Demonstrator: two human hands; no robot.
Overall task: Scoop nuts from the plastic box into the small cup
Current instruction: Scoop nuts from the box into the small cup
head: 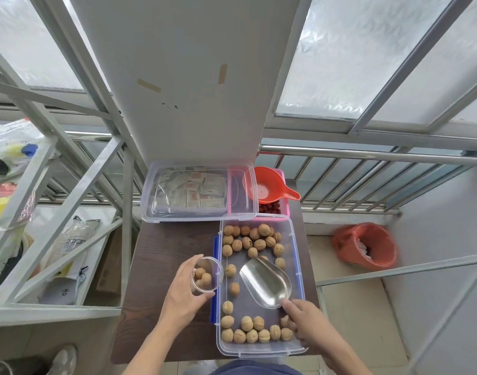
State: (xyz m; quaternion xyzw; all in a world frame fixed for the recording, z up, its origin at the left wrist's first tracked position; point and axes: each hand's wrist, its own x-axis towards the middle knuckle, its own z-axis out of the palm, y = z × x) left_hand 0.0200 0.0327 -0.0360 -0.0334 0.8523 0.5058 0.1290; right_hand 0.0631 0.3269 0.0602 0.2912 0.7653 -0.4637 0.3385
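Observation:
A clear plastic box with blue clips lies on the dark wooden table; walnuts sit in its far end and along its near edge. My right hand holds a metal scoop by its handle over the middle of the box; the scoop's bowl looks empty. My left hand grips a small clear cup just left of the box, at its rim. A few walnuts lie inside the cup.
A lidded clear box of sachets stands at the table's far end. Beside it is a pink container of red fruit with an orange funnel-like scoop. A metal shelf frame is left; an orange bin is on the floor at right.

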